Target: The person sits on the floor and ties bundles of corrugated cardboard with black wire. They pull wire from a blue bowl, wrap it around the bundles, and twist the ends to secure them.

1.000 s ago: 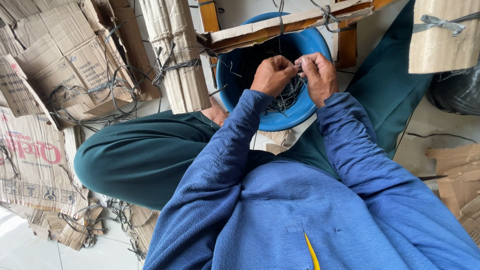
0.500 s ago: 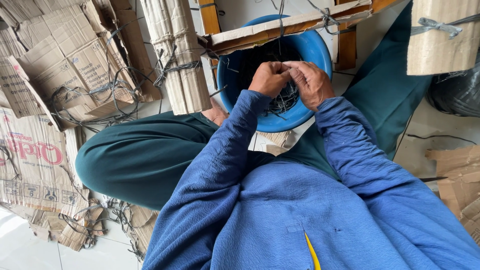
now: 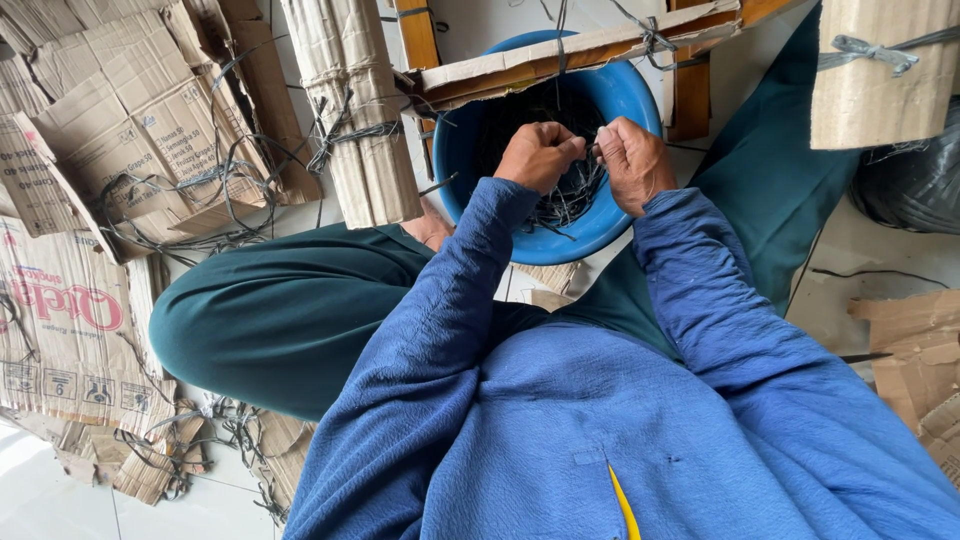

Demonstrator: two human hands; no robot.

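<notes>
Pinching something thin between them, the left hand (image 3: 540, 155) and the right hand (image 3: 632, 162) meet knuckle to knuckle, both curled shut on what looks like a short strand of dark strapping (image 3: 592, 152); the strand is too thin and too hidden by the fingers to say more of how it runs. Directly beneath the grip sits a blue plastic basin (image 3: 455, 160), and in it lies a loose tangle of the same dark strips (image 3: 565, 200), so the material being worked stays just under the hands.

Just beyond the grip, resting across the basin's far rim, is a flat cardboard bundle (image 3: 560, 60) already bound with a knotted strap. To the left of the hands a taller rolled bundle of corrugated card (image 3: 345, 110) stands tied round its middle, and off to the right another tied roll (image 3: 880, 80) shows a grey knot. Judging by these, several bundles are finished, while the heap of flattened boxes (image 3: 130, 110) farther left, strewn with loose strips, seems yet to be bound, and plenty of strapping remains in the basin.

Farther out, the person sits cross-legged in dark green trousers (image 3: 280, 310) and a blue fleece on a pale tiled floor (image 3: 60, 500), with more cardboard scraps (image 3: 915, 340) lying near the right knee.
</notes>
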